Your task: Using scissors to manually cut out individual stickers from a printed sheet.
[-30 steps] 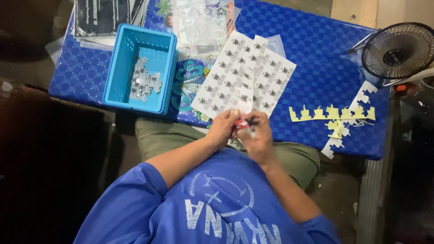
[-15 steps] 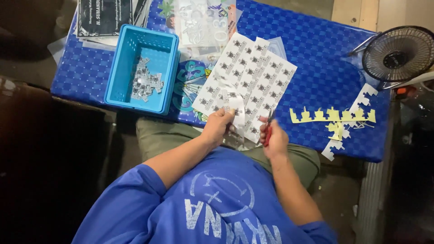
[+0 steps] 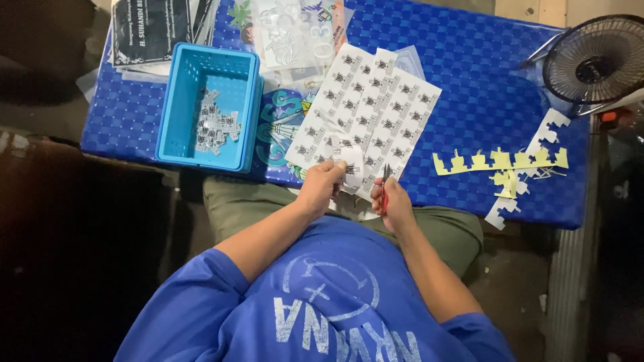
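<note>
Progress: small cut pieces (image 3: 215,127) already lie in the blue basket (image 3: 176,100); most of the printed sheet (image 3: 372,110) looks uncut, so by my judgement the larger share is left.
Sheet position: flat on the blue worktop (image 3: 483,80), its near edge at the hands.
Left hand (image 3: 322,188): fingers closed in a narrow pinch on a white piece (image 3: 350,167) at the sheet's near corner.
Right hand (image 3: 394,204): fingers wrapped around red-handled scissors (image 3: 385,184), blades pointing at the sheet edge; blade opening cannot be told.
Surroundings: yellow and white offcut strips (image 3: 500,161) right of the sheet; fan (image 3: 594,57) at the far right corner.
</note>
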